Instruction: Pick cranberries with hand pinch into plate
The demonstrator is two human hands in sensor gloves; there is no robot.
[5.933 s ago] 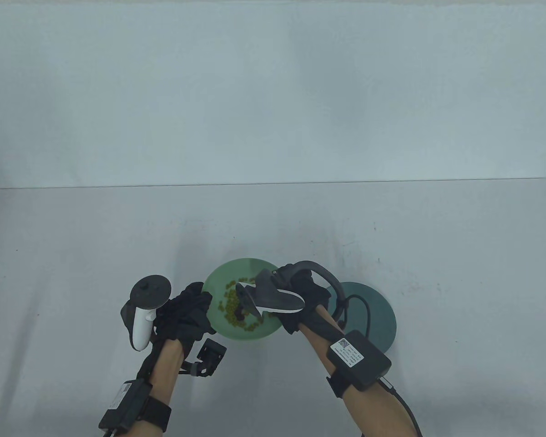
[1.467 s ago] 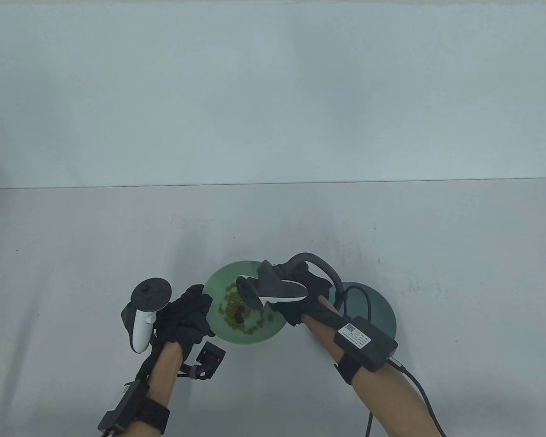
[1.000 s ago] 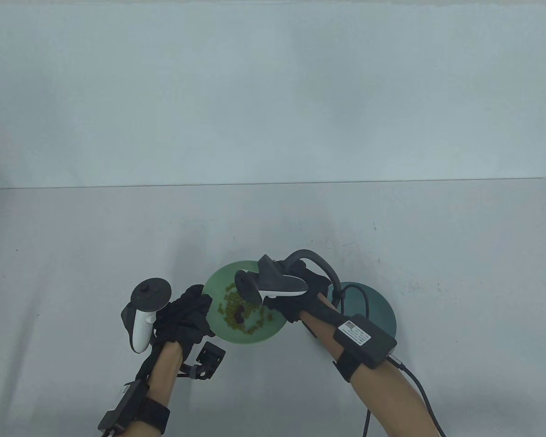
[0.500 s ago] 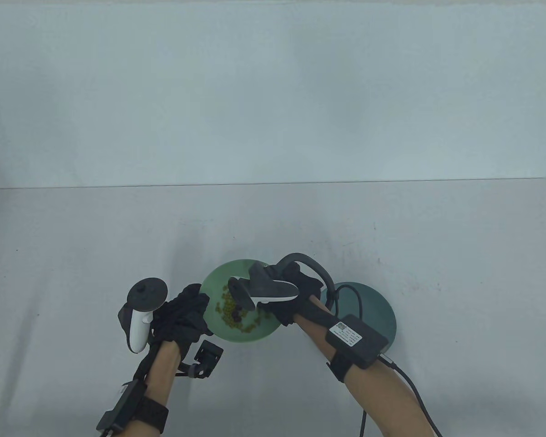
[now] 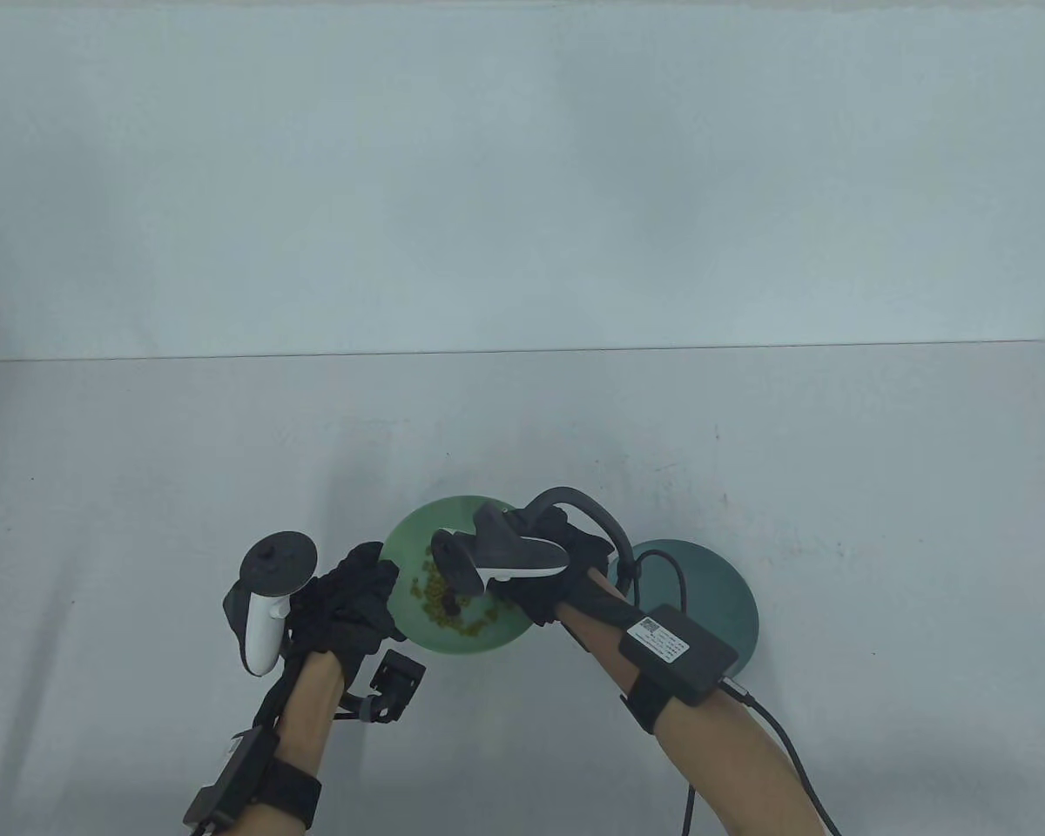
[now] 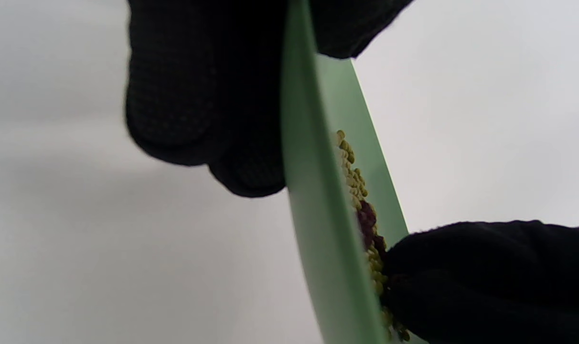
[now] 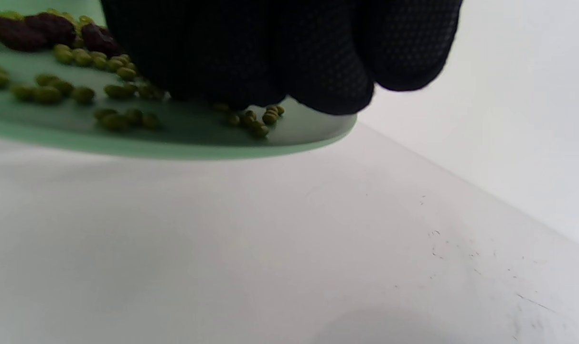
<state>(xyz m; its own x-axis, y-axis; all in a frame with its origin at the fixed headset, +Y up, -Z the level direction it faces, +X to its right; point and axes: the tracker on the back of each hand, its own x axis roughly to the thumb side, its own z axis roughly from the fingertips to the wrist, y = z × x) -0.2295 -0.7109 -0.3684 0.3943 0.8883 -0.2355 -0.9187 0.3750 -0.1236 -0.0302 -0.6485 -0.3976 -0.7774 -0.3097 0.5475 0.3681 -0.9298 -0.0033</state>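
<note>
A light green plate point(image 5: 418, 531) holds several green beans and a few dark cranberries point(image 5: 447, 601). My left hand point(image 5: 370, 583) grips its left rim, with fingers point(image 6: 198, 95) on both sides of the rim point(image 6: 313, 215). My right hand point(image 5: 527, 601) is over the plate's right part. Its bunched fingers point(image 7: 270, 52) rest on the beans just beside the cranberries point(image 7: 36, 28). What lies between the fingertips is hidden. In the left wrist view the cranberries point(image 6: 367, 222) sit right above the right glove point(image 6: 485, 277). A dark teal plate point(image 5: 723, 592) lies to the right, partly under my right forearm.
The light green plate's near rim point(image 7: 175, 148) stands a little off the white table point(image 5: 139, 488). A cable point(image 5: 784, 749) trails from my right wrist toward the table's front edge. A white wall rises behind the table.
Both hands and the light green plate have shifted slightly left. My right hand has moved left across the plate, closer to the cranberries.
</note>
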